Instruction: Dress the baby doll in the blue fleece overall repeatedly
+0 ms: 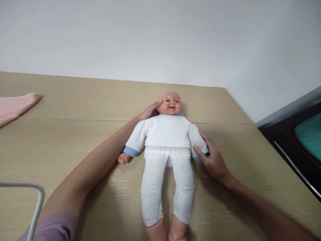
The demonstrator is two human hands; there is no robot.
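Observation:
A baby doll [168, 134] lies on its back in the middle of the head view, its head toward the wall. It wears a white top with blue cuffs and collar, and white trousers; its feet are bare. My left hand [150, 110] cups the side of the doll's head, thumb against the cheek and fingers partly hidden behind it. Around the sleeved arm on the right side of the picture, my right hand [210, 157] is closed, with the thumb on top and the other fingers along the outer side.
The doll rests on a wooden table [75, 137] with a seam across it. Pink cloth [17, 107] lies at the left edge. A grey bent rod [38, 201] shows at lower left. Beyond the table's right edge stands a dark object with a teal part [309, 134]. A pale wall rises behind.

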